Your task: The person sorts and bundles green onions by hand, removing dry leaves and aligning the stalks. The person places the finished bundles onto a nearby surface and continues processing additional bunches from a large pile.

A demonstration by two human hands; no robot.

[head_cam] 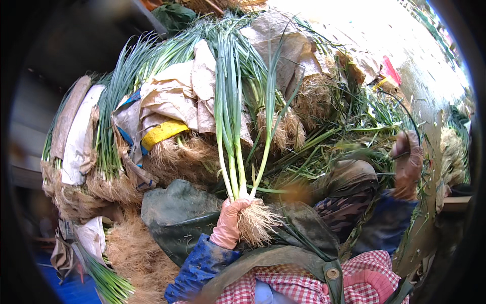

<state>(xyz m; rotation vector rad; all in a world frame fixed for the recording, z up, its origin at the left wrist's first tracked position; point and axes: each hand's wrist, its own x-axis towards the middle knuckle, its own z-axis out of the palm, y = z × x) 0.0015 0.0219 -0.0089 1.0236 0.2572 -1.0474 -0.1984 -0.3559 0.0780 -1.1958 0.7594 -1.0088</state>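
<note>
My left hand (pixel 230 222), in a pinkish rubber glove, grips a few green onion plants (pixel 237 163) just above their bushy pale roots. Their stalks stand upright, with long green leaves reaching away from me. Out at the right, my gloved right hand (pixel 407 163) is raised with its fingers curled, and a thin dark green strand, likely a leaf, arcs beside it. Blur hides how firmly those fingers hold it. Beneath the held plants, a dark green waterproof apron (pixel 182 216) covers my lap.
Bundles of green onions wrapped in paper and sacking (pixel 171 95) lie across the far side and left. Loose leaf trimmings (pixel 341 144) cover the ground at right. More rooted bundles (pixel 136 250) lie at lower left, near a blue surface (pixel 72 283).
</note>
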